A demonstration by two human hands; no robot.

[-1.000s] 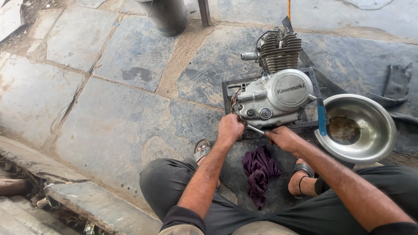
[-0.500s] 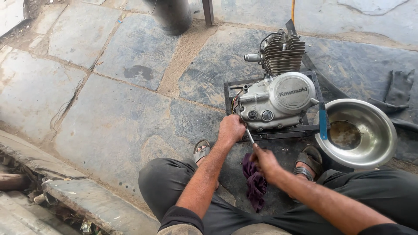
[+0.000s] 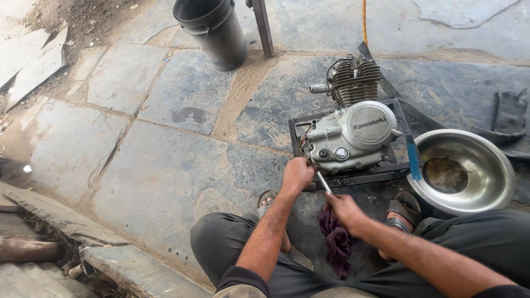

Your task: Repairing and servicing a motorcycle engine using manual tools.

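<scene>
A grey motorcycle engine [image 3: 353,132] with a finned cylinder sits on a black metal frame [image 3: 359,176] on the stone floor. My left hand [image 3: 297,174] is closed at the engine's lower left corner, on the head of a thin metal tool [image 3: 323,181]. The tool slants down toward me, and my right hand [image 3: 345,209] grips its lower end. A dark purple rag [image 3: 335,243] lies on the ground between my knees, just under my right hand.
A steel bowl [image 3: 486,160] with brown liquid stands right of the engine, a blue-handled tool [image 3: 412,157] resting against its rim. A black bucket [image 3: 212,30] and a metal post [image 3: 262,25] stand farther off. Dark cloth [image 3: 508,113] lies at the right. Broken slabs border the left.
My right hand has drawn back from the engine toward me and now sits lower, over the rag. My left hand stays at the engine's corner. The view has tilted slightly.
</scene>
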